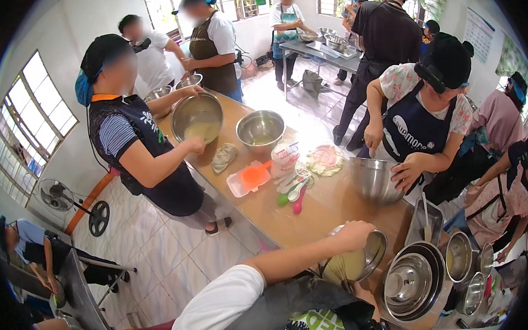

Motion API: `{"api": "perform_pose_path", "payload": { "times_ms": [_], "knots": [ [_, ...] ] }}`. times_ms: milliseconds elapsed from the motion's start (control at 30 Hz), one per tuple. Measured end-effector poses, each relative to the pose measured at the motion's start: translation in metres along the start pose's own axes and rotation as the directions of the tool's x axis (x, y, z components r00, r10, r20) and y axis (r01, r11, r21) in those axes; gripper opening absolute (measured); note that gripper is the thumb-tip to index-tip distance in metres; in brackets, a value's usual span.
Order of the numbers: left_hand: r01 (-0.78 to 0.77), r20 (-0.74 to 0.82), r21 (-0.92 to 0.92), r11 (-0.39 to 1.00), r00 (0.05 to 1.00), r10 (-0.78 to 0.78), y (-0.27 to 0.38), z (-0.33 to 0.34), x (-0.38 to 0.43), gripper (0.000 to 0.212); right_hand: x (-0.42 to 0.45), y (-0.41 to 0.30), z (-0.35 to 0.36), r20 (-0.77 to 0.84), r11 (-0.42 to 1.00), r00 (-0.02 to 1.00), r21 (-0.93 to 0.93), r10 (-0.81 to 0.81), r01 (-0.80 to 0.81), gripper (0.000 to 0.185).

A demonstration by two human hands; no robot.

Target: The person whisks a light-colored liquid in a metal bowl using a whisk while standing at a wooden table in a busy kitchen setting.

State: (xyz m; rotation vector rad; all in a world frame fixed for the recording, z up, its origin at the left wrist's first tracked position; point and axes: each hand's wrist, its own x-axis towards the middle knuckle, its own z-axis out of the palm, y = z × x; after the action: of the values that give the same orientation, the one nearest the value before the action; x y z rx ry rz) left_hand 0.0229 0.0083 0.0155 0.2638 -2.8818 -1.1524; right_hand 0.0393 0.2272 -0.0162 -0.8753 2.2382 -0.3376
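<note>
Before me is a tilted stainless steel mixing bowl with pale yellow batter inside. My left hand reaches across from a white sleeve and is closed at the bowl's far rim. Thin wires, apparently of a whisk, show in the batter and narrow toward my body. Only a little of my right arm and hand shows below the bowl; an apron and strap hide its fingers. Beside the bowl on the right stand nested metal bowls.
Measuring spoons, an orange cup, a plastic bag and a crumpled cloth lie on the table. A metal tray stands right. Two people nearby hold bowls; a bowl sits between them.
</note>
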Motion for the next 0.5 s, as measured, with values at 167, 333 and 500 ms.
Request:
{"api": "perform_pose_path", "payload": {
  "times_ms": [167, 333, 500],
  "knots": [
    [-0.04, 0.057, 0.038, 0.998, 0.998, 0.038, -0.002, 0.001, 0.012, 0.038, 0.006, 0.013, 0.014, -0.009, 1.0, 1.0, -0.004, 0.029, -0.029, 0.05],
    [-0.04, 0.057, -0.007, 0.999, 0.998, 0.04, -0.004, -0.004, 0.012, 0.033, 0.011, 0.014, 0.021, -0.009, 0.998, 0.998, 0.017, 0.058, -0.058, 0.054],
    [-0.074, 0.083, -0.003, 0.997, 0.994, 0.074, -0.011, -0.003, 0.015, 0.029, -0.007, -0.023, -0.006, -0.065, 0.992, 0.992, 0.077, 0.104, -0.099, 0.05]
  ]
}}
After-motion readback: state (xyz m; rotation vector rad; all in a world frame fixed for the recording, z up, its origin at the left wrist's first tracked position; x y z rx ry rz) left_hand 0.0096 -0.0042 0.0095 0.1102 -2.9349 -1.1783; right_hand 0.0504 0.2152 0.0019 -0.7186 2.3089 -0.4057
